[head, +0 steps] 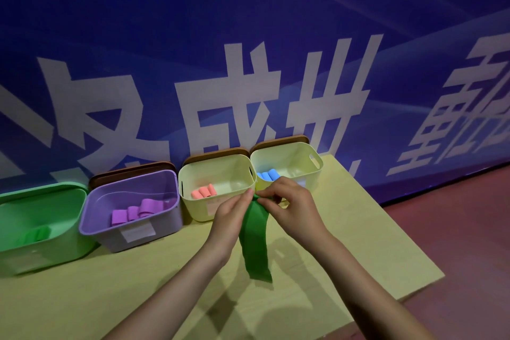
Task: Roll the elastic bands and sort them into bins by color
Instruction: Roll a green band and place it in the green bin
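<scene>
A long green elastic band [255,240] hangs down from between both hands above the table. My left hand [230,218] and my right hand [289,205] pinch its top end together, in front of the two cream bins. At the far left, the green bin [69,229] holds a green roll [37,234]. Several purple rolls [136,211] lie in the purple bin [171,218]. One cream bin [193,207] contains orange rolls [204,192]. The other cream bin [317,171] contains blue rolls [267,175].
The bins stand in a row along the back of a pale wooden table [110,284], against a blue banner wall [248,50] with white characters. Brown lids [132,171] lean behind the bins. The table's right edge drops to a reddish floor [455,243].
</scene>
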`<state>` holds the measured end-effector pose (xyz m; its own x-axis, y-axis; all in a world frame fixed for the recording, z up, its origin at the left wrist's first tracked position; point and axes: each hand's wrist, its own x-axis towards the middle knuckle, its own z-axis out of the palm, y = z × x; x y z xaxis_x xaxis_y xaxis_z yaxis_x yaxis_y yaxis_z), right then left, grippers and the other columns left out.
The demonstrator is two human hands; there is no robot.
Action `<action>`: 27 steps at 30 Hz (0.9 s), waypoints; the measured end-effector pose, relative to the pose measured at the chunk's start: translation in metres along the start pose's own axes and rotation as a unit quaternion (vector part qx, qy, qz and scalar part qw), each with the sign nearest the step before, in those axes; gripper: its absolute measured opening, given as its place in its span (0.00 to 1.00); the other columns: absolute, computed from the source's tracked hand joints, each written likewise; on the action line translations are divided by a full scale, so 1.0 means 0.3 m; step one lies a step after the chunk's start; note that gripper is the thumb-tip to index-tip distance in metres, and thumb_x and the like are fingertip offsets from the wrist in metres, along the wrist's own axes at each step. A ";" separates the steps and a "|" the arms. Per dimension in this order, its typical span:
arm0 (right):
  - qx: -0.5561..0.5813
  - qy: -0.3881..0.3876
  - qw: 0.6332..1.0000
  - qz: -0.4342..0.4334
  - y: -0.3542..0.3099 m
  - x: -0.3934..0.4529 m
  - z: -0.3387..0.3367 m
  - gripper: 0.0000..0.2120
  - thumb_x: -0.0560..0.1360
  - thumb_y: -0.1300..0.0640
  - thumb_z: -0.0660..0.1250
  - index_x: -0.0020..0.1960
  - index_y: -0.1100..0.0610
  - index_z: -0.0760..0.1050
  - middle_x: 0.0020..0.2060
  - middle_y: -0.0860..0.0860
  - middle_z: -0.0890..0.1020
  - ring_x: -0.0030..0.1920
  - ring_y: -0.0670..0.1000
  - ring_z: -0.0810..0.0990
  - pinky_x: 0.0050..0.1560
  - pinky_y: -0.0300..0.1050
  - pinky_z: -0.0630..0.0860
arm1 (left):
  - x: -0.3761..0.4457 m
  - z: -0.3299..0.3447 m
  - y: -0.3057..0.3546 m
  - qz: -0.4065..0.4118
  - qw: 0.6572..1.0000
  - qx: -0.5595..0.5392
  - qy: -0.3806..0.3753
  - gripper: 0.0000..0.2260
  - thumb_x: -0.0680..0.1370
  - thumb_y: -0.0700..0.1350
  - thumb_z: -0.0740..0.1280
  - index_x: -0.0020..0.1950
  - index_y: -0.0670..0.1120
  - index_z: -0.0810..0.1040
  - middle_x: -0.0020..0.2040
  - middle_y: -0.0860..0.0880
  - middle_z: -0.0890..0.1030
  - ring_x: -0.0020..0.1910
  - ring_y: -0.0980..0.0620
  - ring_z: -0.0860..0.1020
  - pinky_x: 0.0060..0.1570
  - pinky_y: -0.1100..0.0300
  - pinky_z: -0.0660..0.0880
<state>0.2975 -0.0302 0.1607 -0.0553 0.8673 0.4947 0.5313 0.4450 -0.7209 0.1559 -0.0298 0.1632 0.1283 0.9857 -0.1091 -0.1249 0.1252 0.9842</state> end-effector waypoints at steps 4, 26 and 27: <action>0.047 -0.030 0.998 0.027 0.003 0.015 -0.022 0.07 0.72 0.63 0.72 0.49 0.57 0.84 0.40 0.47 0.80 0.40 0.45 0.78 0.44 0.32 0.72 | 0.025 -0.011 0.004 0.001 0.999 0.051 -0.018 0.10 0.81 0.46 0.60 0.49 0.49 0.81 0.43 0.51 0.82 0.44 0.56 0.79 0.43 0.66 0.73; 0.069 -0.018 0.992 0.107 0.017 0.064 0.140 0.07 0.73 0.59 0.69 0.37 0.53 0.74 0.32 0.50 0.76 0.33 0.46 0.71 0.36 0.40 0.69 | 0.101 -0.112 -0.039 0.080 0.991 0.110 0.009 0.10 0.81 0.39 0.61 0.42 0.38 0.75 0.36 0.48 0.75 0.36 0.57 0.72 0.39 0.60 0.69; 0.080 -0.011 0.991 0.108 0.015 0.064 0.155 0.06 0.73 0.60 0.69 0.38 0.54 0.75 0.33 0.51 0.77 0.34 0.46 0.72 0.37 0.39 0.70 | 0.096 -0.118 -0.030 0.044 0.997 0.054 0.016 0.09 0.81 0.39 0.61 0.43 0.41 0.78 0.37 0.51 0.79 0.38 0.58 0.76 0.41 0.64 0.72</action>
<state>0.2596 -0.0014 0.1445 0.0258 0.9498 0.3119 0.3925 0.2773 -0.8769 0.1258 0.0014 0.1462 0.0897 0.9957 -0.0233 -0.0282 0.0259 0.9993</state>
